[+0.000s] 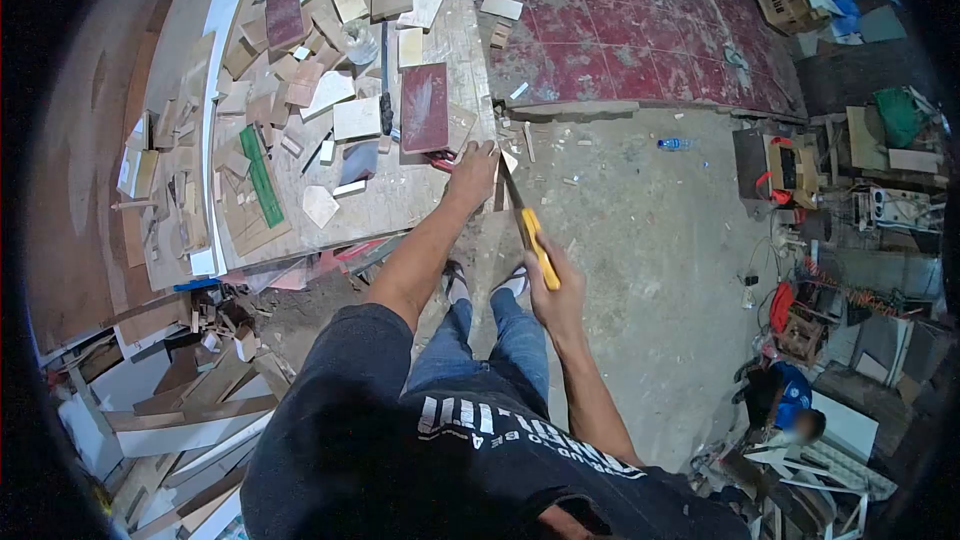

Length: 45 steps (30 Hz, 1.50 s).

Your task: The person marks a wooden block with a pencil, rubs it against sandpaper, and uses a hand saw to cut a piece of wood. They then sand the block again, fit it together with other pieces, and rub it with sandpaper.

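My right hand [560, 285] is wrapped round the yellow handle of a hand tool [540, 248] with a long, narrow dark blade. The blade points up and away from me, its far end right at the table's edge beside my left hand. My left hand [474, 175] presses down at that edge with its fingers bent; what is under them is hidden, and I cannot tell what it holds. A small red object [438, 159] shows just left of the fingers. Just beyond lies a dark red board [425, 108] on the wooden worktable [400, 202].
Wood offcuts cover the table, with a green strip [262, 176] and a dark bar [385, 80] among them. Scrap boards [190, 410] pile up at lower left. A blue bottle [674, 144] lies on the floor. A person in blue [792, 392] is at lower right.
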Available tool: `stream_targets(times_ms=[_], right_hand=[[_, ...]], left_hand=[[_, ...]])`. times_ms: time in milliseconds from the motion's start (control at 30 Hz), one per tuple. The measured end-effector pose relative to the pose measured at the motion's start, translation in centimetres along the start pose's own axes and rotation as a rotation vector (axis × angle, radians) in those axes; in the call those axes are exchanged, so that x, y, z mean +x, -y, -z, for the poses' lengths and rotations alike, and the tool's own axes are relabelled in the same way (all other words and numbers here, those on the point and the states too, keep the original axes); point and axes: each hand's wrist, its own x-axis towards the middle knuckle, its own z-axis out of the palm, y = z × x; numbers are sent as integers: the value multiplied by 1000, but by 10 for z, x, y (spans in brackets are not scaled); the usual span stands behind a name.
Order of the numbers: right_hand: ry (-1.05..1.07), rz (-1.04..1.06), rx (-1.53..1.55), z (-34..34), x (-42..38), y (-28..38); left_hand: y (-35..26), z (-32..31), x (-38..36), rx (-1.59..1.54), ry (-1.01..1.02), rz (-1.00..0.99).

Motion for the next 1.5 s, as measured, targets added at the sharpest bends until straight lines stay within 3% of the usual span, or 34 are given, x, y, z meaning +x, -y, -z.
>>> stream_targets(times_ms=[200,367,433,633,700,900,1000,1100,1133,1200,1233,1300,1333,1400,1433,1500], right_hand=[[24,52,-29,-50,70,-56],[-85,-39,58,8,25,-1],[-66,-43,50,16,15,0],[-2,20,37,-5,26,-21],[63,-111,7,-9,33,-34],[-54,-154,-10,43,-9,-42],[-106,-151,-126,73,-34,-41],[-116,-333,-64,92,-54,-48],[-125,-316,-65,95,-60,-57],[-118,-302,-93,101,-67,-65],[-121,-302,-94,103,-70,-66],[-126,-338,-75,105,-75,-68],[-127,-346,-77,106,-81,-67],[-132,-319,-74,103,-80,-67],[-138,-312,-68,102,-78,-65],[-119,-321,-50,102,-80,-59]], left_hand=[[2,-4,-1,-5,-42,-13],[11,-4,-2,-58,-59,-50],[8,3,-6,-163,-174,-78],[8,1,-10,-255,-212,-18],[10,2,-12,-278,-237,-40],[10,11,-33,-191,-162,-29],[22,1,-40,-137,-295,-77],[25,15,-33,-37,-344,-209],[25,17,-28,-36,-342,-211],[26,21,-14,72,-224,-487],[27,18,-8,71,-224,-489],[25,20,-1,78,-6,-466],[18,20,-6,73,0,-469],[4,29,-11,126,57,-240],[0,23,-13,134,50,-244],[-10,1,-23,-19,-154,-7]])
